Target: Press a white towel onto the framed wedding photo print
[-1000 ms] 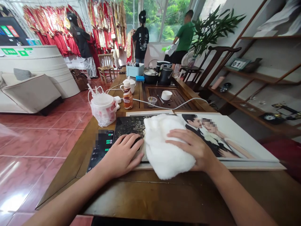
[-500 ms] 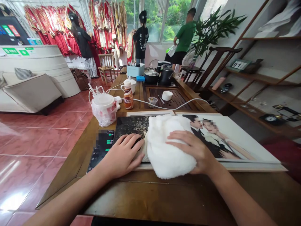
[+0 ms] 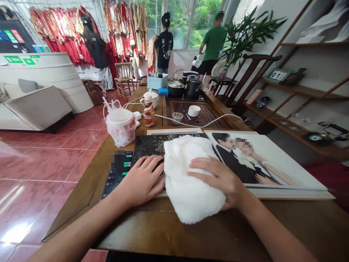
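Note:
My right hand grips a fluffy white cloth, its fingers bent over the top; the thumb is hidden. The cloth lies over part of a large framed photo print, and its lower edge hangs past the near side of the frame. To the right, the uncovered half of the print shows a couple in dark and white clothing. Resting flat with fingers stretched out, my left hand is on the dark left part of the print, close beside the cloth. A dark screen with green message bubbles lies left of that hand.
Behind the print stand a bagged white tub, a brown-labelled bottle and a white cable. A tea tray holds a small white bowl. Several people work at the back; shelves line the right.
My right hand has drawn the cloth a little left and toward me, uncovering more of the couple's photo. My left hand has stayed nearly in place.

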`<action>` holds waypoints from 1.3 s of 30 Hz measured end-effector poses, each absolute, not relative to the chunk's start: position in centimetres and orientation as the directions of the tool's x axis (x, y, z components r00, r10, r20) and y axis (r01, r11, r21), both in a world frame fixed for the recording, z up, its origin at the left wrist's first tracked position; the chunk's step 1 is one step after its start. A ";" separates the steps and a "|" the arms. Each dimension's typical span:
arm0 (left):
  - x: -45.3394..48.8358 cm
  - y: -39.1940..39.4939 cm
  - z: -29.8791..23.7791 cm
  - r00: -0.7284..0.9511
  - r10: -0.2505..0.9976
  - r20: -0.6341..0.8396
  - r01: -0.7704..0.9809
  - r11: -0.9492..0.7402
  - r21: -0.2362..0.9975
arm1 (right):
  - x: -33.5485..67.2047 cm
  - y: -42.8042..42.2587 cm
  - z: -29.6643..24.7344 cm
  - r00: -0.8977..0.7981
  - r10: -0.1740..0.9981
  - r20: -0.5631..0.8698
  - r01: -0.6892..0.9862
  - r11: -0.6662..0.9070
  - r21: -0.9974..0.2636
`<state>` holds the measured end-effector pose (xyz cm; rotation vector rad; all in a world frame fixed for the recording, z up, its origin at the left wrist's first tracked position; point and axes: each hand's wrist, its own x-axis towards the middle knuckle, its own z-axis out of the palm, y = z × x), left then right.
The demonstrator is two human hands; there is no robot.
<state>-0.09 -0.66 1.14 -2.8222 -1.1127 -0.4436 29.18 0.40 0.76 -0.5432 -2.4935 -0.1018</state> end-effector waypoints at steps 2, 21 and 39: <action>-0.1 -0.7 1.2 0.695 0.653 0.300 0.676 -0.736 0.037 | 29.3 0.5 0.8 -0.755 0.362 0.547 0.405 0.913 -0.045; -0.1 -0.7 1.1 0.693 0.674 0.258 0.690 -0.723 0.036 | 29.1 0.5 0.7 -0.727 0.370 0.579 0.416 0.907 -0.058; 0.0 -0.7 1.2 0.692 0.678 0.247 0.693 -0.720 0.039 | 29.6 0.8 1.1 -0.719 0.395 0.572 0.454 0.890 -0.044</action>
